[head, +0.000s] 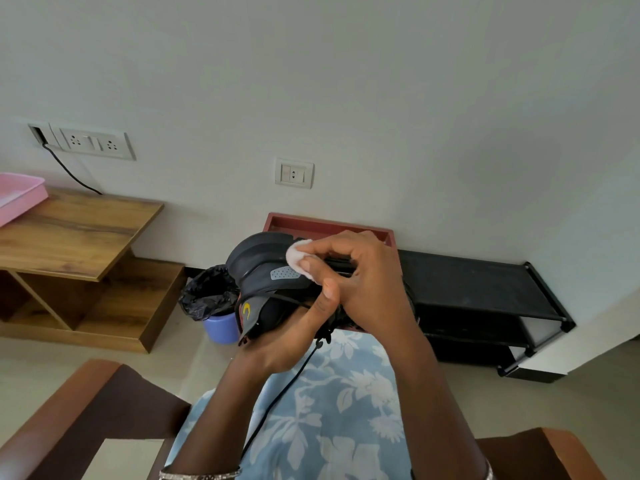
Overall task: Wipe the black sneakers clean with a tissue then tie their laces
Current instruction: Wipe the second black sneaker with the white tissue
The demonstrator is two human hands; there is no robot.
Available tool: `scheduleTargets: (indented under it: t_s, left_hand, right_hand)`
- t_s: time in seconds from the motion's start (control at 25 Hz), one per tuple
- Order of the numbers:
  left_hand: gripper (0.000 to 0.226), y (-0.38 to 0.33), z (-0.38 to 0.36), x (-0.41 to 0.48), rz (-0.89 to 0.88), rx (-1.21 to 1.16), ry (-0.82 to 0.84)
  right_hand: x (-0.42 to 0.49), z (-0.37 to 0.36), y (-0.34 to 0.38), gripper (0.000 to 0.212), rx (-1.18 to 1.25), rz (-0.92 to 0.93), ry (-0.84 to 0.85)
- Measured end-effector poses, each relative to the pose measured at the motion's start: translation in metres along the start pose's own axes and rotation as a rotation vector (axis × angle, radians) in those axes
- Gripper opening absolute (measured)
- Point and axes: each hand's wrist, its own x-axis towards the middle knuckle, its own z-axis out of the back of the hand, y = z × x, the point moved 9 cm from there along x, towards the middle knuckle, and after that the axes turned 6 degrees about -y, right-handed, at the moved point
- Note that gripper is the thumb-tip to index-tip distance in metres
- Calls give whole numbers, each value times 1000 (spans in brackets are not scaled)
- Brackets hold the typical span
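Head view: black sneaker held up before the left end of the shoe rack. Left hand grips it from beneath, thumb curled over. Right hand fingers pinch tissue against its side. Lace dangles.

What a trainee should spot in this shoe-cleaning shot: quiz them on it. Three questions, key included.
1. True or false: the black sneaker with the grey side patch stands on the floor.
2. The right hand pinches: A) a crumpled white tissue; B) a brush; C) a sponge.
3. Fill in: the sneaker's thin black lace hangs down ____.
Key: 1 false, the left hand holds it up from below; 2 A; 3 loose.
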Motion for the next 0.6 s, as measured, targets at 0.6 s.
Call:
scheduleTargets:
  t_s: [0.6]
  left_hand:
    - [93, 24, 2, 7, 127, -102, -2]
  right_hand:
    - [-3, -3, -1, 17, -109, 45, 8]
